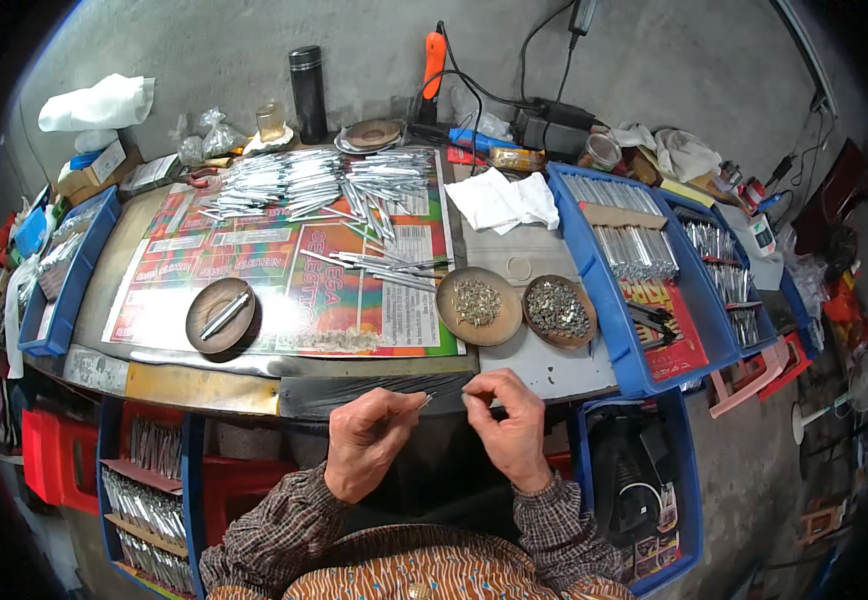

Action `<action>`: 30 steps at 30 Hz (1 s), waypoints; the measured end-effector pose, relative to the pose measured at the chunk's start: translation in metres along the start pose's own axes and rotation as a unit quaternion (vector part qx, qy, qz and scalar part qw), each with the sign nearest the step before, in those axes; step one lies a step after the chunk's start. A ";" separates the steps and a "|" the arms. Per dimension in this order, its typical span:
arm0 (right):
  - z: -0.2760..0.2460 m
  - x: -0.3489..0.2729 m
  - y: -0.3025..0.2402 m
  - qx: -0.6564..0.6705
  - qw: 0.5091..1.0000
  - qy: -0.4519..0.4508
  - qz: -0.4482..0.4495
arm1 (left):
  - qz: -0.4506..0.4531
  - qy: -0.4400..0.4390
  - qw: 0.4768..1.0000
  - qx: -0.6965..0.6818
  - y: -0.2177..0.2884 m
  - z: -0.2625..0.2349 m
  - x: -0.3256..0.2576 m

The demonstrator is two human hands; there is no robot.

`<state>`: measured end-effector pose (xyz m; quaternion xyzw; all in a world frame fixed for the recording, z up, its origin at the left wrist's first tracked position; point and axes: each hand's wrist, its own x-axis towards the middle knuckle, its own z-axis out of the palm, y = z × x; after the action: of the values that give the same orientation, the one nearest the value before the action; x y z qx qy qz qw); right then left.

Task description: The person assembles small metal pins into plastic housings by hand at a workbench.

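One garment (354, 575) nearest, two hands (366, 445) (509, 430) hover, left pinching one shiny sliver (427, 399).

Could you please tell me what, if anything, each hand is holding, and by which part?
The left hand pinches a small shiny piece, its tip protruding; the gripped part is hidden. Whether the right hand holds anything cannot be told.

- The head view is a wide fisheye worn on the head, looking down and forward at close range.
- It faces across the workbench (119, 255) toward the grey wall (224, 60) along the top.
- The left hand (368, 442) and right hand (510, 425) fall near, below centre.
- Straight edges bend toward the dark, rounded rim.
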<state>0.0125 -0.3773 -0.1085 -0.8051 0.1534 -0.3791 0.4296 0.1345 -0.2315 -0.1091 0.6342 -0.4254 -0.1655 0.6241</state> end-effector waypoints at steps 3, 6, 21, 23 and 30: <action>0.010 -0.004 -0.009 0.055 0.998 -0.023 0.009 | -0.008 -0.010 0.998 -0.055 0.001 0.001 -0.002; 0.016 -0.007 -0.017 0.057 0.998 -0.033 0.005 | -0.069 -0.007 0.984 -0.161 0.006 0.002 -0.005; 0.025 -0.018 -0.019 0.137 0.990 -0.039 0.017 | -0.149 -0.006 0.952 -0.266 0.008 0.002 -0.016; 0.026 -0.018 -0.021 0.154 0.987 -0.037 0.034 | -0.166 -0.006 0.945 -0.281 0.011 0.001 -0.017; 0.027 -0.026 -0.017 0.222 0.969 -0.052 0.096 | -0.175 -0.010 0.938 -0.298 0.011 0.000 -0.022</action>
<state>0.0137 -0.3375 -0.1167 -0.6896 0.1196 -0.3178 0.6396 0.1177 -0.2137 -0.1065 0.4820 -0.2451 -0.3973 0.7415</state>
